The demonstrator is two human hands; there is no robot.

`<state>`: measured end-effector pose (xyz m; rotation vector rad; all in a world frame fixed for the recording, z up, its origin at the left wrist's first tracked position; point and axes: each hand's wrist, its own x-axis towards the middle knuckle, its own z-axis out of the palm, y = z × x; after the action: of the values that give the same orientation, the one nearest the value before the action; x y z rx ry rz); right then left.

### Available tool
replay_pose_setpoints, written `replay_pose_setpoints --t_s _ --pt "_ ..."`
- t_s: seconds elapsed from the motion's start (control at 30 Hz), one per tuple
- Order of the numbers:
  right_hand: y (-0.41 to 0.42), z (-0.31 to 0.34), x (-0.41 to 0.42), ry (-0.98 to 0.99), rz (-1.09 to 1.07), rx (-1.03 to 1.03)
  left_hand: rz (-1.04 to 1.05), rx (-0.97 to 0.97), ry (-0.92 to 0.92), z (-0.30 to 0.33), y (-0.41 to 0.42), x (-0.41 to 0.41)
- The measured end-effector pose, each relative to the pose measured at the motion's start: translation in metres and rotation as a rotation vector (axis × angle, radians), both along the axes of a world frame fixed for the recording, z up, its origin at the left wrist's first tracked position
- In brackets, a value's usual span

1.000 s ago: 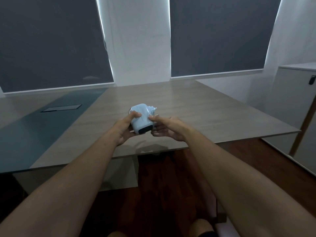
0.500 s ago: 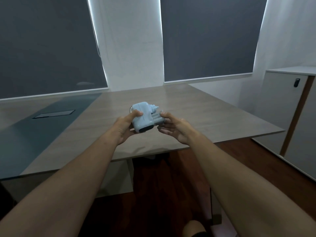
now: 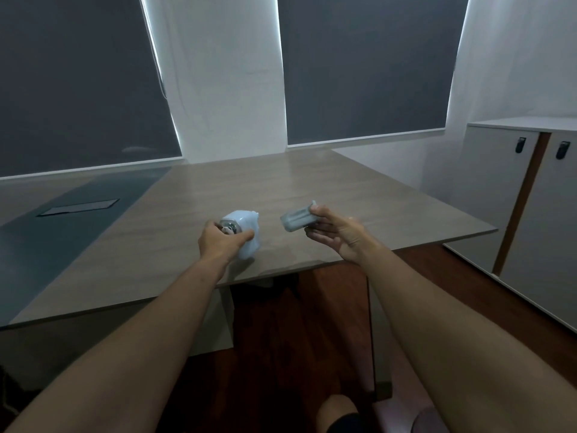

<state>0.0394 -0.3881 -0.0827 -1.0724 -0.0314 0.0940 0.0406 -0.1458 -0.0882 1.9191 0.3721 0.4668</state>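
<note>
My left hand [image 3: 220,242] grips a pale blue device body [image 3: 246,232] just above the wooden table [image 3: 312,195], near its front edge. Its exposed end, with dark and shiny parts, faces left beside my fingers. A little to the right, my right hand [image 3: 338,235] pinches a grey ridged part [image 3: 296,220] between thumb and fingers. The two pieces are apart, with a gap of table showing between them.
The table has a dark inlay strip [image 3: 78,214] with a flush cable hatch [image 3: 79,207] on its left side. A grey cabinet [image 3: 530,198] with black handles stands at the right. Dark blinds [image 3: 365,67] cover the windows behind. A wooden floor [image 3: 296,339] lies below.
The grey part has come off the pale blue device: my right hand has drawn it away to the right, while my left hand has turned the body and lowered it toward the table.
</note>
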Motion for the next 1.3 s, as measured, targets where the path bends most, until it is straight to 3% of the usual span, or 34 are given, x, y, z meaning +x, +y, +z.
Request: replay_pose_setpoints --t_s 0.33,0.53,0.67,0.83,1.1,1.3 --pt "-0.015 0.001 -0.003 -0.017 0.021 -0.011 0.017 0.12 0.032 -0.014 -0.007 0.001" --pt "-0.034 0.011 -0.014 -0.03 -0.033 -0.025 0.049 0.218 -0.043 0.028 -0.022 -0.004" --pt "-0.062 0.023 -0.028 -0.054 -0.11 -0.043 -0.092 0.353 -0.129 0.055 -0.064 -0.004" --pt "-0.107 0.024 -0.061 -0.042 -0.202 -0.111 -0.353 0.256 -0.163 0.056 -0.137 -0.012" --pt "-0.199 -0.032 -0.131 0.062 -0.344 -0.203 -0.684 0.102 0.01 -0.014 -0.255 -0.058" --pt "-0.249 -0.104 -0.167 0.196 -0.339 -0.203 -0.739 0.069 0.153 -0.097 -0.304 -0.082"
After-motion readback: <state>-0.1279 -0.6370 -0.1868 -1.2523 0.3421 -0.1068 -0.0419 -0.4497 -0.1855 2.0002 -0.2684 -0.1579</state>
